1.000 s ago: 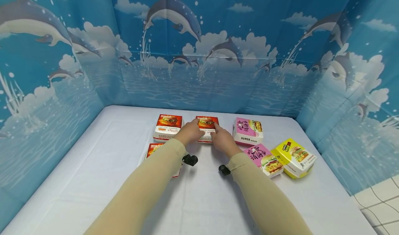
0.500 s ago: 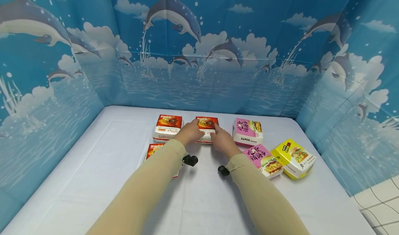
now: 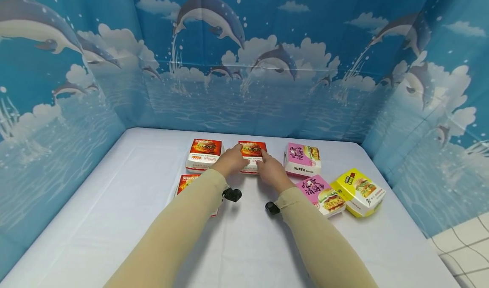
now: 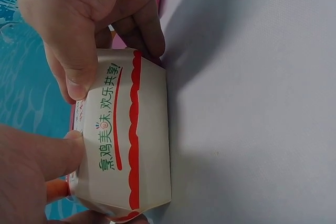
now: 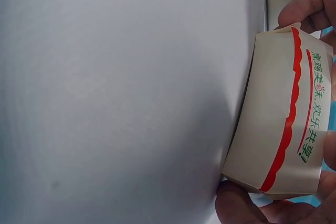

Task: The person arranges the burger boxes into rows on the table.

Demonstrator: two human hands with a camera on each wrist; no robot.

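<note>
We are holding the middle red burger box (image 3: 252, 150) at the centre of the head view, on the white worktop (image 3: 114, 203), our left hand (image 3: 230, 162) and right hand (image 3: 270, 173) gripping its sides. Only the wrist views are showing its white front with green lettering, thumbs (image 4: 73, 72) pressing there.

the left sleeve (image 3: 183, 220) hides most of the near red box (image 3: 186, 182).

Centre box (image 3: 252, 149): red lid with burger print, white side with wavy red band and green lettering. Right of centre, pink boxes (image 3: 303, 158); yellow box (image 3: 358, 192). White tabletop (image 3: 114, 203); blue dolphin backdrop (image 3: 229, 54).
</note>
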